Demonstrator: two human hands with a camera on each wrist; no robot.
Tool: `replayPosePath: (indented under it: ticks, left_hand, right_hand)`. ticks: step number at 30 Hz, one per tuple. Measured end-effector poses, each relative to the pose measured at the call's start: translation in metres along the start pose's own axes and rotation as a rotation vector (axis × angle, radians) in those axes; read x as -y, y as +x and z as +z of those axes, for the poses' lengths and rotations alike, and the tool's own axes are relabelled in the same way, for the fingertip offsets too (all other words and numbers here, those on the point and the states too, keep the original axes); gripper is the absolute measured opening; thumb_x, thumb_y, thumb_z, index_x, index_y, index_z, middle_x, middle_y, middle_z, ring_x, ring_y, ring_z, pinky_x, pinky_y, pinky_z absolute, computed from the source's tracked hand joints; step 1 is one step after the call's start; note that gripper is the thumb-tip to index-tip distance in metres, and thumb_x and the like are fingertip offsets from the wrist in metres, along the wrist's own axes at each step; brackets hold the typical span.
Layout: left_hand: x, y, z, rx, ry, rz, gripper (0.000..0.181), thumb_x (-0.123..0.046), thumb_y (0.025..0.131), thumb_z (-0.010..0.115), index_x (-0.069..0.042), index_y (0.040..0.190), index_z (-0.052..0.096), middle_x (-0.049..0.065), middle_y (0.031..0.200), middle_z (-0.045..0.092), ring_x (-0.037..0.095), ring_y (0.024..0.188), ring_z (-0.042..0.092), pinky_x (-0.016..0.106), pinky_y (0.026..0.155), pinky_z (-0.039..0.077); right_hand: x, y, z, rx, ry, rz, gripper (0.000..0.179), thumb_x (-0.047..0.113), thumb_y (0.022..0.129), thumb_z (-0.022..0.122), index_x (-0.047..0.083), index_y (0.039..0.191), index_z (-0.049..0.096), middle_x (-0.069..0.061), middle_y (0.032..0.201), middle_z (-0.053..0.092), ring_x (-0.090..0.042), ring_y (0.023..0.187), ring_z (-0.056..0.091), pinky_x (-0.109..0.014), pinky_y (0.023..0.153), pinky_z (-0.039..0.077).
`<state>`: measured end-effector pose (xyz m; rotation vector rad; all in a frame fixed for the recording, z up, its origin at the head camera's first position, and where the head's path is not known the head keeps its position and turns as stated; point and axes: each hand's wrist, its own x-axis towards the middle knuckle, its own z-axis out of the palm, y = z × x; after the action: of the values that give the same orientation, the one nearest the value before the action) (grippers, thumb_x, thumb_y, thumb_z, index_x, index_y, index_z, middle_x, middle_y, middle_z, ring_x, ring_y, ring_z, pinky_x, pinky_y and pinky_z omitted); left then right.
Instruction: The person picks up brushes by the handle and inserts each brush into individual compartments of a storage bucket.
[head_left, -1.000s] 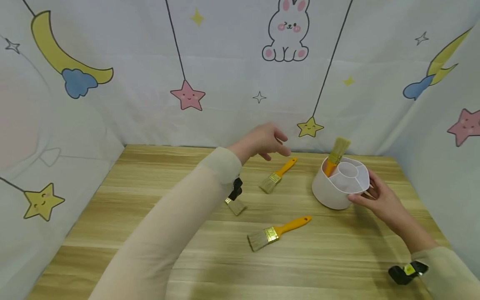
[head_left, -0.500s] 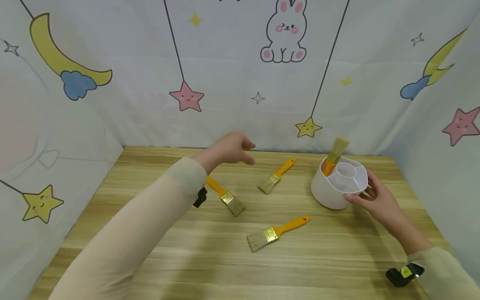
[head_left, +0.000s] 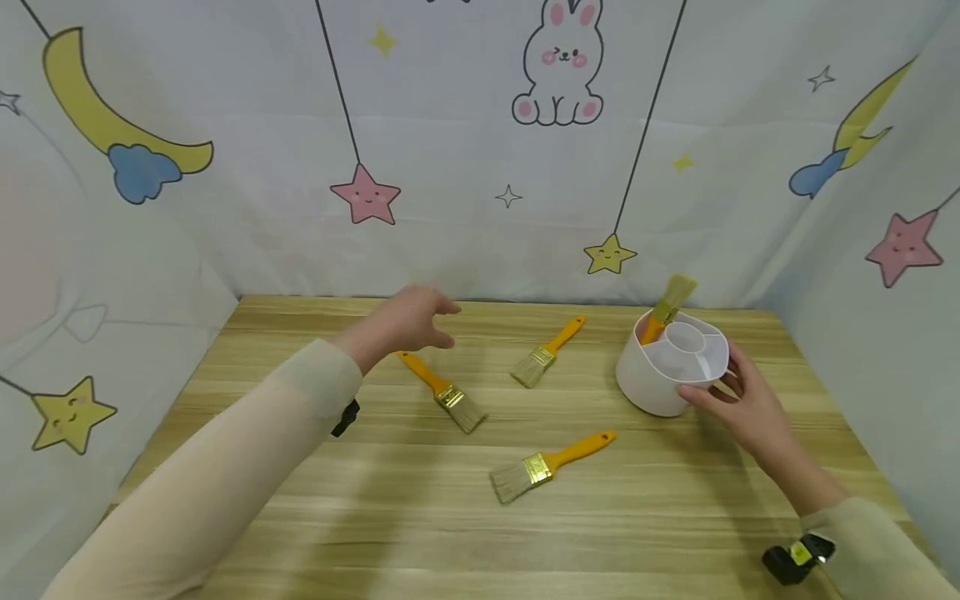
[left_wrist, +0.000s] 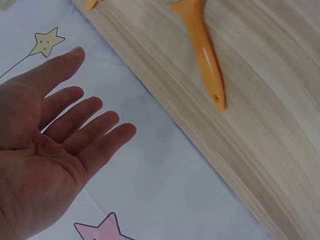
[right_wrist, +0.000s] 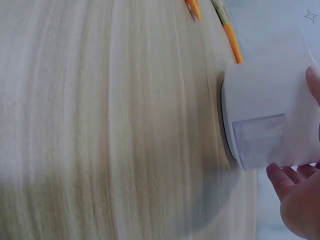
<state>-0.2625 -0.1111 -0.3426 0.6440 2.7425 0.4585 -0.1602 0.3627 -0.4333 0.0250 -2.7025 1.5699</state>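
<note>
The left hand (head_left: 405,320) hovers near the left brush (head_left: 450,397) on the desk (head_left: 600,542), fingers parted and empty, while the right hand (head_left: 750,417) grips the holder (head_left: 648,382) containing one brush (head_left: 672,298), suggesting a pick-up step whose next move calls for pinching that left brush.
</note>
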Motion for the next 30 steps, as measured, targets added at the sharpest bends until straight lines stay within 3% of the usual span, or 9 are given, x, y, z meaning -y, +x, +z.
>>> replayPosePath:
  ticks: [11,15,21,26,30]
  left_hand:
    - [0.023,-0.016,0.012,0.023,0.042,0.005,0.061,-0.022,0.097,0.082,-0.009,0.153,0.06,0.015,0.154,0.06,0.042,0.148,0.048,0.056,0.125,0.035]
    - [0.029,-0.02,0.016,0.034,0.069,0.04,0.062,-0.022,0.097,0.082,-0.01,0.153,0.06,0.016,0.154,0.06,0.042,0.144,0.051,0.055,0.12,0.042]
    - [0.034,-0.025,0.021,0.053,0.098,0.097,0.063,-0.022,0.096,0.084,-0.011,0.153,0.061,0.012,0.155,0.06,0.043,0.144,0.052,0.056,0.119,0.043]
    - [0.033,-0.029,0.028,0.063,0.189,0.156,0.068,-0.026,0.093,0.087,-0.014,0.154,0.061,0.011,0.159,0.055,0.043,0.144,0.052,0.058,0.119,0.042]
    - [0.034,-0.031,0.031,0.094,0.188,0.165,0.071,-0.027,0.092,0.088,-0.014,0.156,0.058,0.012,0.163,0.051,0.043,0.15,0.045,0.059,0.122,0.038]
  right_hand:
    - [0.001,-0.006,0.005,-0.054,-0.023,-0.026,0.096,0.021,0.099,0.08,0.008,0.171,0.018,-0.023,0.166,0.033,-0.045,0.148,0.039,-0.006,0.095,0.049]
    - [0.001,-0.008,0.005,-0.057,-0.024,-0.027,0.098,0.023,0.099,0.081,0.008,0.171,0.017,-0.025,0.168,0.031,-0.048,0.15,0.038,-0.005,0.093,0.049]
    - [0.0,-0.007,0.002,-0.037,-0.039,-0.024,0.098,0.02,0.1,0.079,0.006,0.172,0.013,-0.027,0.172,0.024,-0.051,0.152,0.034,-0.005,0.094,0.049]
    - [0.0,-0.006,-0.007,-0.003,-0.067,-0.022,0.102,0.02,0.101,0.077,0.005,0.172,0.004,-0.025,0.175,0.016,-0.051,0.156,0.027,-0.01,0.101,0.048]
    - [-0.002,-0.004,-0.015,0.041,-0.095,-0.026,0.108,0.02,0.102,0.076,0.007,0.172,-0.006,-0.025,0.177,0.008,-0.051,0.159,0.018,-0.011,0.107,0.043]
